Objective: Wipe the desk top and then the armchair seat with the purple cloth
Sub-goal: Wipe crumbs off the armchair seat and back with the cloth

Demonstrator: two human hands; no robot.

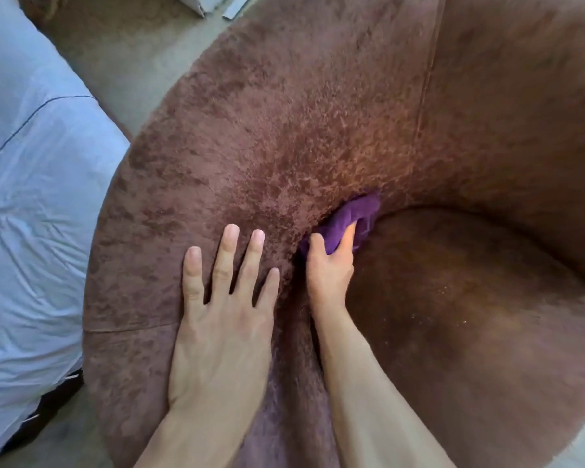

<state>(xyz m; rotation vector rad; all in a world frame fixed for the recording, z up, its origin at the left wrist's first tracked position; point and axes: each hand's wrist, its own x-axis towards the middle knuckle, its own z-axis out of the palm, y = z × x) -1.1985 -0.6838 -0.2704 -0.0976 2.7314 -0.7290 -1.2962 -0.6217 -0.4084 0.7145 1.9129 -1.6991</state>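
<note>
A brown plush armchair (318,136) fills most of the view, its rounded arm and back curving around the darker seat (470,298) at the right. My left hand (223,305) lies flat with fingers spread on the armchair's arm. My right hand (331,265) grips the bunched purple cloth (358,214) and presses it into the crease where the seat meets the back. Small pale specks dot the seat to the right of my right forearm. The desk is not in view.
A bed with a pale blue cover (31,197) stands close on the left. Beige carpet (122,62) shows between bed and chair. White objects (213,5) lie on the floor at the top edge.
</note>
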